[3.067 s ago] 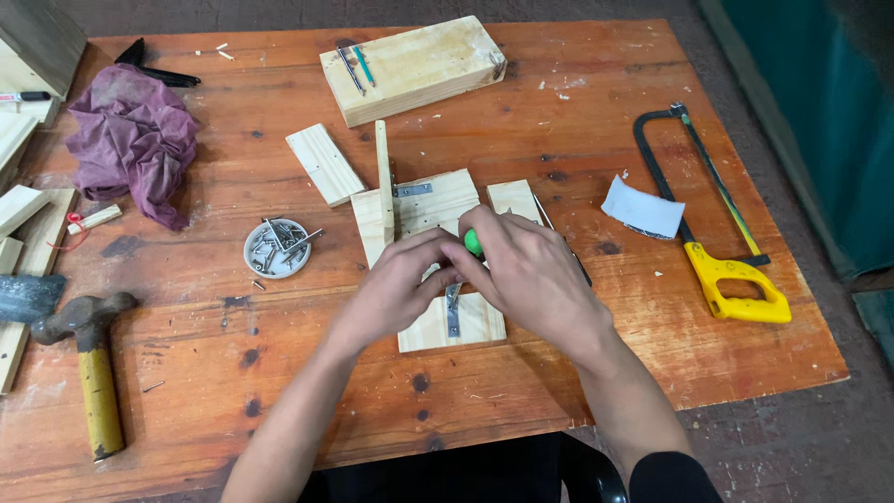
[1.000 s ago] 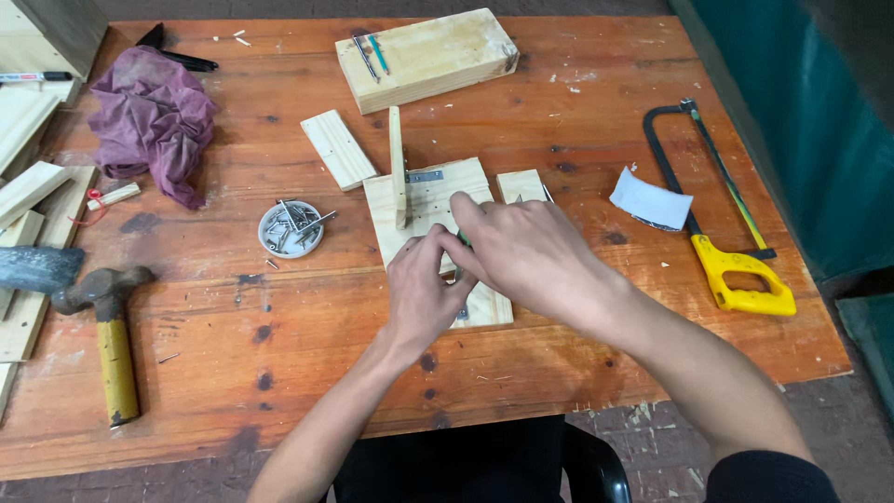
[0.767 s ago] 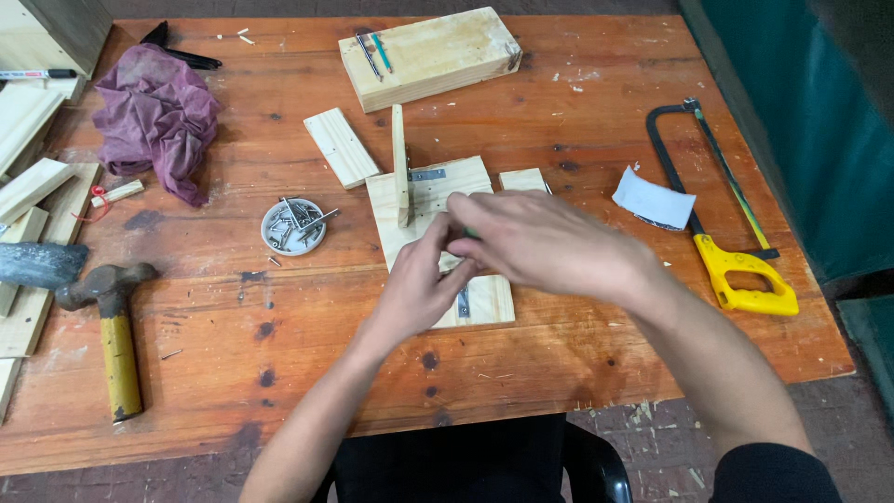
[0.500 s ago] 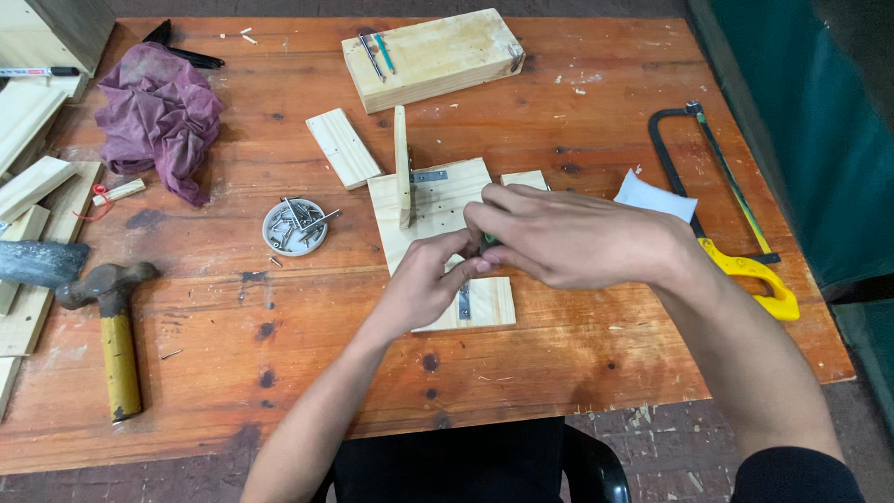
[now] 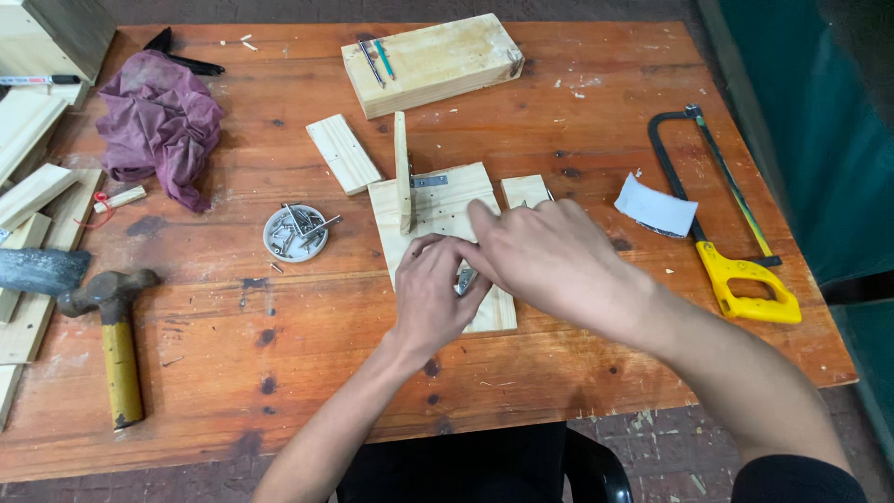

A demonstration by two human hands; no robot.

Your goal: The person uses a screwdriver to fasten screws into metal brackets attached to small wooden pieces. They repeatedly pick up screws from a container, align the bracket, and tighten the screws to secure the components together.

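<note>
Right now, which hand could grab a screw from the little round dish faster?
Probably the left hand: it lies nearer the round dish of screws, on its side of the wooden board. The right hand sits farther away.

One head-worn camera looks steeply down from the near edge of the table (image 5: 233, 373), facing its far edge at the top of the frame. It sits near enough that the left hand (image 5: 430, 303) and right hand (image 5: 549, 261) fill the centre, forearms entering from the bottom. The saw (image 5: 736, 251) marks the right side, wood strips (image 5: 28, 186) the left; the floor at far right is probably dim.
</note>
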